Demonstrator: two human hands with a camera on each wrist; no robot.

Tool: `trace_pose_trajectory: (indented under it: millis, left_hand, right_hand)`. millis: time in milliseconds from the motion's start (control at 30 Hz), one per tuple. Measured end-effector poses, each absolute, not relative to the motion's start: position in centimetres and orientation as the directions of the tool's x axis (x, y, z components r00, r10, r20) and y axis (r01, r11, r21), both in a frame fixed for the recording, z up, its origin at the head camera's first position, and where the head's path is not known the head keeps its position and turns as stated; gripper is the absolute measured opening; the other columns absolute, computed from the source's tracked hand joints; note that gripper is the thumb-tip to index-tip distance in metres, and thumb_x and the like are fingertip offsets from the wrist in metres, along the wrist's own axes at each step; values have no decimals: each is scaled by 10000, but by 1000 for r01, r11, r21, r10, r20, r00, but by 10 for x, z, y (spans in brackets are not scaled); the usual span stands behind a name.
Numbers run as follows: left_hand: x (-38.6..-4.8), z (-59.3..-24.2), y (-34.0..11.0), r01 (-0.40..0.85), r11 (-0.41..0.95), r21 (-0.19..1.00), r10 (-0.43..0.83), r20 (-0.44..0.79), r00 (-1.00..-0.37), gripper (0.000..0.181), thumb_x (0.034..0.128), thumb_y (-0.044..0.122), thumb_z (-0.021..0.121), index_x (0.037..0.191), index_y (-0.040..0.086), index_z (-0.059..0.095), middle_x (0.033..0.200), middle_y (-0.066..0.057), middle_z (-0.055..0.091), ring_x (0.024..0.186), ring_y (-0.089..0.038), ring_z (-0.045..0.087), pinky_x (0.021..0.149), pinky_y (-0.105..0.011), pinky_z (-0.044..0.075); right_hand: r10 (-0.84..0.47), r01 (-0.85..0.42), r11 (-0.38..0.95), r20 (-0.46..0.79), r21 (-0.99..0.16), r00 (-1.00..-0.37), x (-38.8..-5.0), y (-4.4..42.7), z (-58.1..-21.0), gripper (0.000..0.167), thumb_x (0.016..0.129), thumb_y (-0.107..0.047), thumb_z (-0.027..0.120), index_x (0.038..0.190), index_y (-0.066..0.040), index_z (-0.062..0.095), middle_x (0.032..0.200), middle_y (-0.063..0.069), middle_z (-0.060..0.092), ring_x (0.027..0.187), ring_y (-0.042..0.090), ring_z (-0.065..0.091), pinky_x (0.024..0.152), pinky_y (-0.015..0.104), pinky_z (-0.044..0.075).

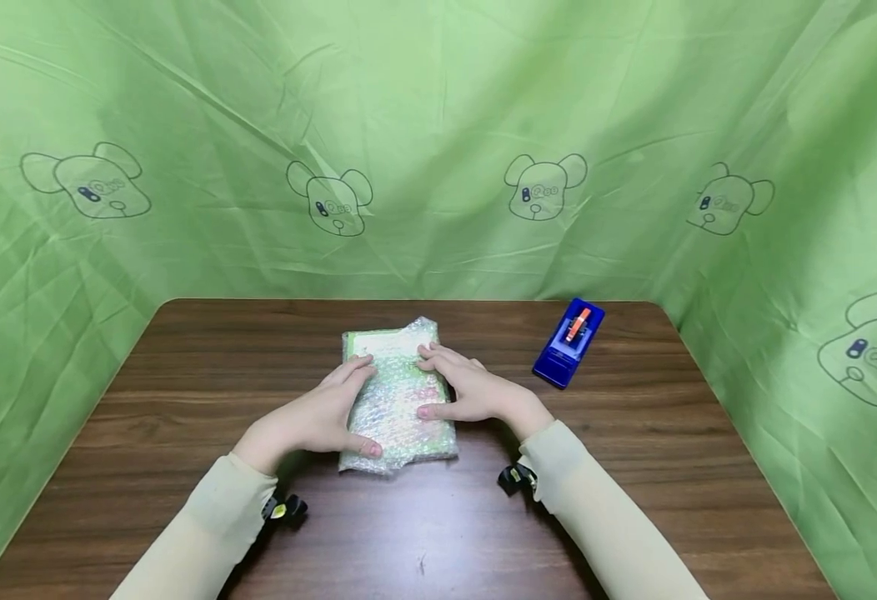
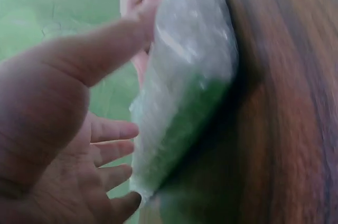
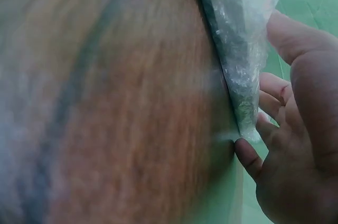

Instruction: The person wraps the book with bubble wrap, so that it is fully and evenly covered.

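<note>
A flat, rectangular package in bubble wrap point(image 1: 397, 408) lies on the wooden table in the head view, with green and white print showing through the plastic. On its left edge rests my left hand point(image 1: 314, 417), thumb toward the near corner and fingers spread over the side. My right hand point(image 1: 476, 392) touches the opposite edge, fingertips and thumb on the wrap. Both wrist views show the fingers fairly straight against the package's side, not curled round it. The left wrist view also catches part of the other hand behind the wrap point(image 2: 190, 39).
A blue, flat oblong object point(image 1: 558, 354) with an orange piece on it lies at the back right of the brown table point(image 1: 206, 367). Green cloth point(image 1: 438, 125) with printed bear faces hangs behind and along both sides.
</note>
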State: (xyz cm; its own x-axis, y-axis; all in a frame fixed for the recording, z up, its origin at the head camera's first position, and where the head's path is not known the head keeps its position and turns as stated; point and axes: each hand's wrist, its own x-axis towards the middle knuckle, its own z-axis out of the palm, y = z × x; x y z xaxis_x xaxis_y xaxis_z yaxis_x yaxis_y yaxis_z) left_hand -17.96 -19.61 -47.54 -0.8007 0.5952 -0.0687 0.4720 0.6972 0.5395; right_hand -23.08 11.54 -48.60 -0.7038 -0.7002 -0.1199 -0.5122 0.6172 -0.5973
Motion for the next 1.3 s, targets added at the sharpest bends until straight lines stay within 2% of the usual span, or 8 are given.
trace_pose_trajectory:
  millis: [133, 367, 567, 633, 700, 900, 1100, 1300]
  left_hand:
    - [-183, -479, -198, 454, 696, 557, 604, -111, -789, 1404, 772, 699, 909, 1712, -60, 193, 1804, -265, 94, 1662, -467, 96, 1309, -628, 212]
    - [-185, -478, -199, 461, 685, 565, 627, -134, -767, 1396, 805, 686, 892, 1709, -82, 155, 1806, -264, 52, 1668, -467, 26, 1318, -639, 169]
    - [-187, -481, -198, 465, 684, 562, 632, -138, -763, 1397, 808, 693, 885, 1715, -70, 147, 1813, -247, 43, 1670, -462, 13, 1319, -637, 168]
    - [-188, -481, -199, 464, 684, 563, 632, -139, -763, 1399, 806, 693, 887, 1718, -62, 142, 1815, -240, 36, 1672, -453, 6, 1323, -628, 161]
    - [-188, -482, -199, 466, 684, 561, 633, -138, -762, 1403, 801, 698, 887, 1722, -53, 141, 1817, -234, 32, 1673, -449, 7, 1323, -626, 157]
    - [-188, -481, -198, 467, 681, 564, 632, -131, -764, 1390, 774, 719, 893, 1749, 38, 173, 1829, -187, 34, 1679, -424, 9, 1319, -626, 172]
    - [-189, -480, -197, 465, 682, 564, 629, -128, -767, 1382, 768, 737, 886, 1754, 67, 187, 1832, -172, 45, 1679, -424, 20, 1312, -643, 192]
    - [-186, -485, -202, 447, 686, 574, 620, -139, -772, 1377, 780, 755, 865, 1761, 90, 165, 1838, -146, 25, 1683, -404, 15, 1304, -653, 211]
  right_hand:
    - [-701, -517, 616, -114, -595, -704, -232, 117, -486, 864, 978, -588, 777, 1661, -178, 444, 1830, -13, 184, 1693, 216, 95, 1258, 784, 143]
    - [-704, -517, 589, -80, -621, -706, -235, 117, -488, 877, 957, -557, 817, 1642, -148, 451, 1809, 26, 246, 1679, 242, 159, 1300, 683, 192]
    - [-706, -471, 572, -110, -671, -700, -230, 122, -482, 873, 1003, -485, 791, 1684, -107, 396, 1828, 60, 184, 1684, 273, 135, 1337, 560, 194]
    - [-696, -461, 579, -114, -673, -709, -228, 125, -478, 857, 1012, -465, 784, 1684, -95, 403, 1822, 68, 207, 1674, 279, 183, 1335, 513, 228]
    - [-684, -458, 587, -106, -668, -722, -225, 131, -474, 834, 1021, -459, 772, 1675, -81, 418, 1800, 85, 270, 1624, 304, 322, 1292, 495, 339]
    - [-637, -447, 564, -22, -694, -771, -214, 158, -455, 694, 1031, -400, 776, 1581, -44, 548, 1586, 124, 588, 1370, 321, 627, 1099, 499, 560]
    - [-434, -366, 575, 107, -732, -895, -202, 203, -427, 407, 1019, -336, 807, 1366, -136, 736, 1260, 21, 785, 1145, 201, 737, 964, 427, 613]
    - [-84, -182, 605, 166, -775, -983, -202, 253, -419, 344, 1044, -297, 775, 1279, -47, 754, 1059, 96, 803, 871, 163, 763, 742, 229, 581]
